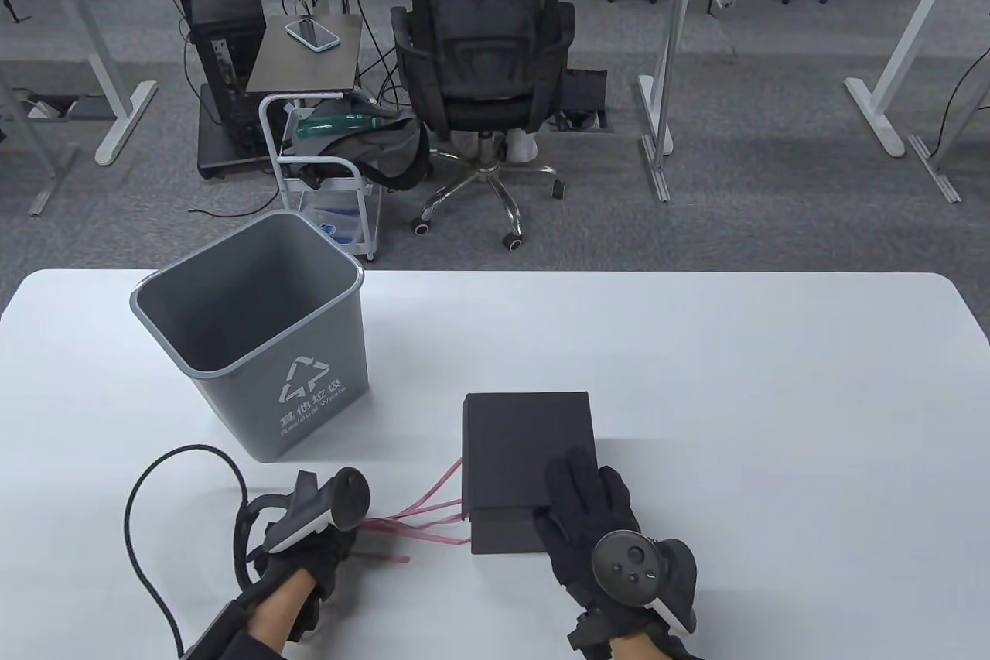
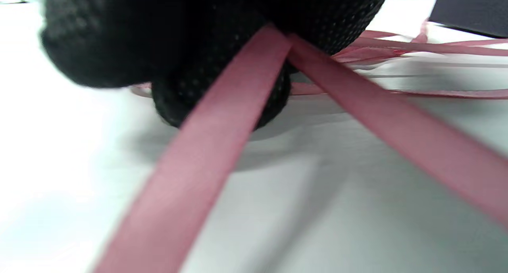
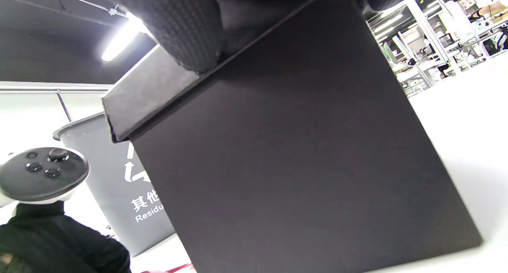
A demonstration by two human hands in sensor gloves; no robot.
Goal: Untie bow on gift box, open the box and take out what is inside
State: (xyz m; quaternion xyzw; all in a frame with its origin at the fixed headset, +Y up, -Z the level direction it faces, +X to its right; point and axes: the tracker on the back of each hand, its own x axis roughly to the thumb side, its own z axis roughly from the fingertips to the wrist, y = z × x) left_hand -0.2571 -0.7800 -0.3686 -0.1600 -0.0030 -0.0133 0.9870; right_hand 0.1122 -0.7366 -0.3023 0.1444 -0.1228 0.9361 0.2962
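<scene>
- Table view is showing a white bench [image 1: 696, 350] standing in an office with grey carpet, other white desks and a black swivel chair [image 1: 483, 64] where a person is sitting with their back turned.
- A small cart [image 1: 325, 149] beside that chair is carrying a phone [image 1: 312, 34] on its top shelf.
- A grey waste bin [image 1: 255, 331] is standing upright on the bench's left part, well apart from the right hand, and nothing is showing inside it.
- A black gift box [image 1: 526, 451] is sitting near the bench's front edge, just right of the bin, with its lid shifted so a strip of the lower part is showing at the near end.
- What the box is holding is hidden.
- A pink ribbon [image 1: 421, 517] is lying loose on the bench, trailing from the box's left side toward the left hand.
- The left hand [image 1: 309, 544] is pinching the ribbon [image 2: 222, 118] between curled fingers, with two strands running out from the grip in the left wrist view.
- The right hand [image 1: 595, 521] is resting on the box's near right corner, fingers spread over the lid and thumb at its near edge, gripping it.
- The right wrist view is showing gloved fingertips [image 3: 186, 31] pressing on the lid's rim.
</scene>
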